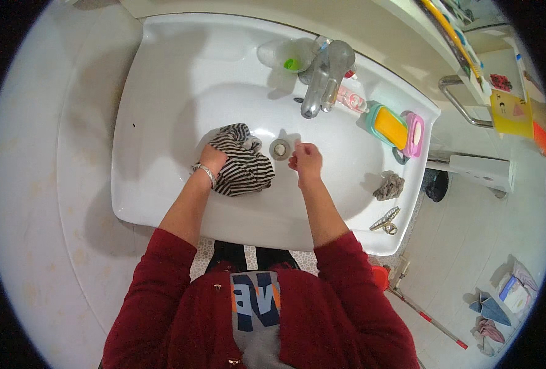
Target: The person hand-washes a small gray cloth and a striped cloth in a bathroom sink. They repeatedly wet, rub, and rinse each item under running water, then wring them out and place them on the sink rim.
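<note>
A black-and-white striped cloth [245,166] lies bunched in the left part of the white washbasin [162,193]. My left hand [213,159], with a silver watch or bracelet at the wrist, grips the cloth's left side; its fingertips are hidden in the folds. Just right of the drain [279,150], my right hand [307,159] hovers over the basin with its fingers partly curled. Whether it pinches something small cannot be made out. The metal faucet [319,87] stands behind the drain.
Along the basin's rim are a clear cup [296,55], a pink-labelled tube [352,99], an orange soap bar in a teal dish [389,127], a pink soap dish [413,133], a grey-brown scrunchie [389,186] and a hair clip [386,221]. A metal rail [457,110] is at right.
</note>
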Tool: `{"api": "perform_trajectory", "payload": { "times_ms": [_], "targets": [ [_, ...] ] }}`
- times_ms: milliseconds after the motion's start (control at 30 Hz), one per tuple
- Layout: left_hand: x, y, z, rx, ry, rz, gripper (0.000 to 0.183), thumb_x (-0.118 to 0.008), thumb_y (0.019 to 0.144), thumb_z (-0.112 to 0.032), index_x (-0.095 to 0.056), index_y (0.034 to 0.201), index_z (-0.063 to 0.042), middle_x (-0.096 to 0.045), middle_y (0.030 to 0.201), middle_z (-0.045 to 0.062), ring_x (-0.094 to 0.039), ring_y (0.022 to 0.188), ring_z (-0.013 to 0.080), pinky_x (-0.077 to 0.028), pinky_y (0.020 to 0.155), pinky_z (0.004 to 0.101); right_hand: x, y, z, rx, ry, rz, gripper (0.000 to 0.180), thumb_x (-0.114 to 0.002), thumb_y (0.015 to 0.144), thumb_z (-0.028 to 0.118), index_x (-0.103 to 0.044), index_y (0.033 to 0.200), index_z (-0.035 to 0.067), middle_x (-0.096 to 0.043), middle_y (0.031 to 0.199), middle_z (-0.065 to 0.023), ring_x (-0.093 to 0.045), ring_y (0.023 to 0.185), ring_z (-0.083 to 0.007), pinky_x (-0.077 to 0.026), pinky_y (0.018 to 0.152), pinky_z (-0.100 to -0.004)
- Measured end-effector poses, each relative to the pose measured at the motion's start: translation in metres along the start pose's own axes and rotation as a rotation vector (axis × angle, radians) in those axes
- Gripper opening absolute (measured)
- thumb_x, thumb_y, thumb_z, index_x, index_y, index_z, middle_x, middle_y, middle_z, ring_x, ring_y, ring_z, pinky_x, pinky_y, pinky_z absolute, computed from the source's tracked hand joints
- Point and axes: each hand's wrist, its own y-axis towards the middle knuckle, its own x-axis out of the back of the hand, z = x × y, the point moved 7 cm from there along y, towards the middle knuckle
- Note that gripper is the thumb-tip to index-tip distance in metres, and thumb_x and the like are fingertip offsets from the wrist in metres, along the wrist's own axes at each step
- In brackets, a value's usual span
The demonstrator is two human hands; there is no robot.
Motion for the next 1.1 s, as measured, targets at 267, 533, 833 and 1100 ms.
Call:
{"api": "perform_trajectory", "payload": {
  "times_ms": [267,533,833,1100],
  "targets": [
    [0.025,0.047,0.075,-0.075,0.29,-0.089,0.028,-0.056,0.071,-0.012,-0.061,0.089,0.009,-0.061,0.094,0.029,-0.058,0.093,0.0413,-0.046,0.082,0.0402,-0.041,-0.117,0.179,0.141,0.528,0.449,0.047,-0.044,0.092,0.044,-0.052,0.101,-0.001,-0.058,0.089,-0.0112,-0.056,0.078,-0.0171,-0.048,0.074,-0.031],
    [0.019,-0.027,-0.009,-0.218,-0.03,-0.079,0.028,-0.061,0.073,-0.013,-0.06,0.093,0.007,-0.061,0.097,0.024,-0.059,0.091,0.0361,-0.047,0.079,0.0394,-0.041,-0.119,0.215,0.186,0.718,0.725,0.048,-0.045,0.091,0.044,-0.051,0.106,0.0,-0.06,0.092,-0.0111,-0.058,0.084,-0.019,-0.048,0.08,-0.0318],
    [0.001,-0.091,-0.05,-0.482,0.031,-0.092,0.051,-0.066,0.073,-0.016,-0.045,0.116,0.005,-0.059,0.105,0.02,-0.058,0.096,0.032,-0.045,0.084,0.0366,-0.025,-0.05,0.035,0.338,-0.393,0.468,0.043,-0.055,0.085,0.008,-0.045,0.127,0.011,-0.056,0.111,-0.0071,-0.054,0.096,-0.0168,-0.043,0.086,-0.0301],
    [-0.036,-0.157,-0.095,-0.737,0.083,0.327,0.053,-0.063,0.073,-0.018,-0.046,0.118,0.002,-0.054,0.114,0.019,-0.053,0.104,0.0339,-0.041,0.091,0.0374,-0.013,-0.061,0.005,0.401,-0.388,0.689,0.039,-0.056,0.077,0.007,-0.053,0.115,0.002,-0.058,0.108,-0.0111,-0.052,0.101,-0.0225,-0.038,0.093,-0.0311]
  ]
}}
